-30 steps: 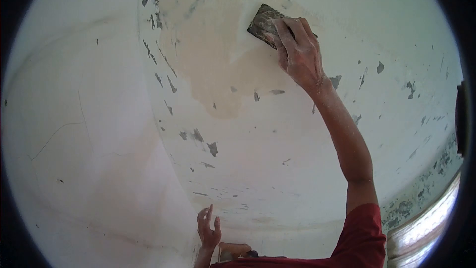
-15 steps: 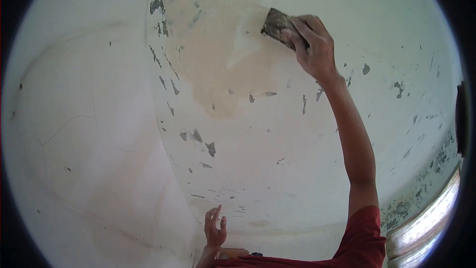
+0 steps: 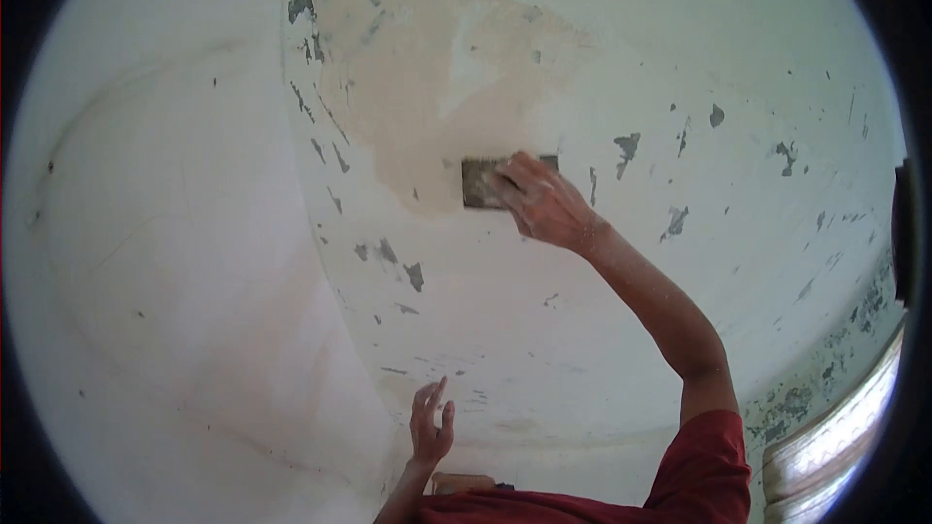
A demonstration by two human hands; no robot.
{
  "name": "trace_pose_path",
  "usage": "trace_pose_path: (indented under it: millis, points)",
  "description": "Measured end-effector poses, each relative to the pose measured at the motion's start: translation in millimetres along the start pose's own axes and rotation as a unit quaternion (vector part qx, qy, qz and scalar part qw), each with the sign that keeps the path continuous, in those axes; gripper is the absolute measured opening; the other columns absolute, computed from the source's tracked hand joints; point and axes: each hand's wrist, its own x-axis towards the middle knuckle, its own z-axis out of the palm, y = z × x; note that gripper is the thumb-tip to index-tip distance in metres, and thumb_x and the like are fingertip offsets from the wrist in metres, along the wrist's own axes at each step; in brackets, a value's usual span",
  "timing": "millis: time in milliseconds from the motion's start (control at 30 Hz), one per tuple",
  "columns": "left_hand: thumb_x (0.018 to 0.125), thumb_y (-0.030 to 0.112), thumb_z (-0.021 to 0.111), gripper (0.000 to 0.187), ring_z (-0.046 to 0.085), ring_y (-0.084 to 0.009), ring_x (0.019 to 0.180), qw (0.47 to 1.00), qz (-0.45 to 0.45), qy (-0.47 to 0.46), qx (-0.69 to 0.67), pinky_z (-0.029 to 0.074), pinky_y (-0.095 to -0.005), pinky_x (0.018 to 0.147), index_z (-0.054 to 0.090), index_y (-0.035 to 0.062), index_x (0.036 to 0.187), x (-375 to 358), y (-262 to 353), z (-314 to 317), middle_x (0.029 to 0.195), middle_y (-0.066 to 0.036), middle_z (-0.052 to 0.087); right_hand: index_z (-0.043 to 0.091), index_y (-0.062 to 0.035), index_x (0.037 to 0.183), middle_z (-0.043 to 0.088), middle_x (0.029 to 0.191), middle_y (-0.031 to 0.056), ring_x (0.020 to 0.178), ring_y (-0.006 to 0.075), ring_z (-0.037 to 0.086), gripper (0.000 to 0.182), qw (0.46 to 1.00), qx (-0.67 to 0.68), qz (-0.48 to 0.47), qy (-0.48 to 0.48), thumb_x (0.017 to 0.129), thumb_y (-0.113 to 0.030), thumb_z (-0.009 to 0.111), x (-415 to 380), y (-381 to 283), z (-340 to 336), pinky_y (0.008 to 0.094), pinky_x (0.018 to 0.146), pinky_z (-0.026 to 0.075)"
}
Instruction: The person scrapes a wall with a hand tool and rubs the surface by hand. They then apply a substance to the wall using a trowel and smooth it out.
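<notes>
A dark, worn, rectangular sanding block (image 3: 478,186) lies flat against the white wall (image 3: 602,330). My right hand (image 3: 546,200) grips it from behind, with fingers and thumb closed over its middle and right side. Under and around it runs the lower edge of a beige patch (image 3: 388,126) where the paint looks worn or smoothed. Low in the view, my left hand (image 3: 430,424) is raised with its fingers spread and nothing in it, close to the wall where small grey marks show.
Grey chipped spots (image 3: 627,150) are scattered over the wall. A plain wall (image 3: 184,262) with fine cracks meets it at a corner on the left. At lower right is a bright window with a pale curtain (image 3: 815,461). A brownish object (image 3: 461,483) shows behind my left forearm.
My right hand has swept the sanding block down and slightly left across the wall, turning it from tilted to nearly level. My left hand has risen slightly, still open.
</notes>
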Motion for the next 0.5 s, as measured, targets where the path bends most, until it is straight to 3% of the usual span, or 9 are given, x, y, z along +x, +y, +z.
trace_pose_path:
  millis: [100,133,167,200,233,300,333,400,500]
  points:
    - [0.098,0.009,0.061,0.042,0.06,-0.0329,0.115,0.999,0.035,0.01,-0.009,0.057,-0.0354,0.081,0.061,0.0051,0.14,4.4,10.0,-2.1,0.128,-0.019,0.06,0.068,0.0012,0.121,0.068,0.115,0.0108,0.111,0.0232,0.062,0.031,0.977,0.182,0.069,-0.088,0.094,-0.014,0.072,-33.1,-27.8,-11.2,0.0373,0.086,0.058]
    - [0.099,0.01,0.061,0.04,0.061,-0.0309,0.114,0.999,0.039,0.015,-0.004,0.057,-0.0343,0.081,0.063,0.0057,0.139,3.6,11.7,-2.1,0.128,-0.018,0.061,0.068,0.0014,0.12,0.07,0.113,0.0101,0.102,0.021,0.065,0.03,0.925,0.329,0.192,0.002,0.096,-0.016,0.071,-44.9,-37.8,-18.1,0.0355,0.083,0.059]
    - [0.099,0.01,0.061,0.04,0.061,-0.0309,0.114,1.0,0.03,0.008,-0.004,0.057,-0.0343,0.081,0.063,0.0057,0.139,0.8,14.2,-0.7,0.128,-0.018,0.061,0.068,0.0016,0.12,0.073,0.11,0.0094,0.094,0.0188,0.067,0.029,0.828,0.458,0.312,0.089,0.099,-0.018,0.069,-60.2,-48.9,-23.6,0.0338,0.081,0.059]
    - [0.098,0.008,0.062,0.041,0.061,-0.0301,0.116,0.999,0.01,-0.001,-0.032,0.058,-0.0342,0.08,0.063,0.0066,0.139,-0.4,18.9,0.1,0.129,-0.018,0.061,0.067,0.0034,0.12,0.075,0.101,0.0095,0.078,0.0151,0.069,0.028,0.682,0.566,0.445,0.132,0.105,-0.019,0.061,-80.5,-60.8,-22.1,0.0306,0.076,0.061]
    - [0.098,0.007,0.063,0.042,0.06,-0.0293,0.118,0.998,-0.011,-0.011,-0.059,0.059,-0.0341,0.08,0.064,0.0074,0.14,-0.8,24.2,-0.1,0.129,-0.017,0.061,0.067,0.0034,0.12,0.075,0.101,0.0095,0.078,0.0151,0.069,0.028,0.674,0.565,0.458,0.128,0.105,-0.019,0.061,-92.2,-73.9,-25.9,0.0306,0.076,0.061]
    - [0.096,0.006,0.067,0.038,0.063,-0.0255,0.112,0.997,-0.025,-0.023,-0.072,0.059,-0.0325,0.076,0.067,0.0067,0.134,1.7,36.3,5.0,0.127,-0.016,0.063,0.065,0.0056,0.121,0.074,0.103,0.0117,0.076,0.0154,0.072,0.028,0.39,0.719,0.491,0.3,0.108,-0.015,0.051,-107.8,-95.9,-33.9,0.0312,0.075,0.063]
    - [0.096,0.005,0.068,0.034,0.065,-0.0237,0.107,0.994,-0.026,-0.045,-0.095,0.058,-0.0317,0.075,0.069,0.0063,0.129,2.6,40.7,6.8,0.126,-0.014,0.064,0.062,0.0022,0.119,0.072,0.11,0.0153,0.095,0.0242,0.074,0.022,0.332,0.765,0.454,0.314,0.105,-0.009,0.05,-126.6,-101.5,-30.0,0.0395,0.083,0.064]
    - [0.095,0.006,0.07,0.025,0.069,-0.0189,0.093,0.987,-0.018,-0.075,-0.143,0.057,-0.0294,0.072,0.071,0.0057,0.12,1.8,56.4,8.1,0.119,-0.012,0.067,0.061,0.0029,0.121,0.072,0.112,0.0155,0.094,0.0246,0.074,0.023,0.291,0.748,0.497,0.331,0.105,-0.01,0.05,-149.1,-132.1,-29.1,0.0404,0.083,0.064]
    - [0.096,0.007,0.071,0.022,0.068,-0.0164,0.091,0.968,-0.036,-0.137,-0.206,0.057,-0.0277,0.074,0.07,0.0058,0.118,-3.4,43.8,26.0,0.109,-0.011,0.069,0.058,0.0049,0.127,0.07,0.119,0.0156,0.101,0.0251,0.073,0.029,0.251,0.74,0.526,0.336,0.106,-0.012,0.048,-170.2,-170.9,-26.2,0.0427,0.09,0.061]
